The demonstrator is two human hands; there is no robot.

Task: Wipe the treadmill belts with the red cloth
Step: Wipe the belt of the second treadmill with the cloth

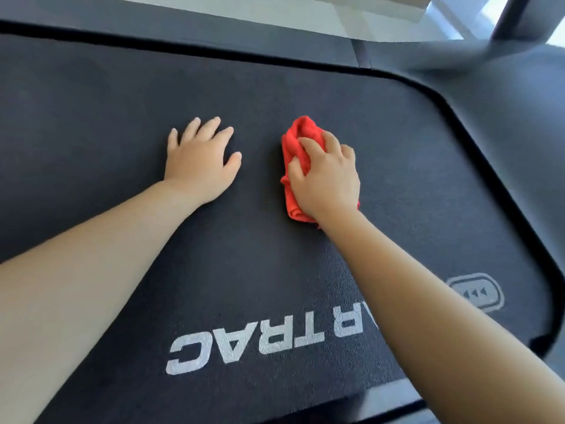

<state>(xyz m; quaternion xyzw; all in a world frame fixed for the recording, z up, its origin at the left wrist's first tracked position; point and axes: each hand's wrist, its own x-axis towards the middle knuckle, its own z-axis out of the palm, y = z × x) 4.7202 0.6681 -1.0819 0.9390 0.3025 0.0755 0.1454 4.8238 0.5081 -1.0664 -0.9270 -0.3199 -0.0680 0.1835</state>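
Fingers clutch red cloth on belt; left hand lies splayed beside.

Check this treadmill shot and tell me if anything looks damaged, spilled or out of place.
Nothing stands out. The belt looks whole and dry, with no spill or tear in view. The right hand presses the bunched red cloth onto it, and the left hand rests flat beside it. The white lettering reads upside down only because of the viewing side.
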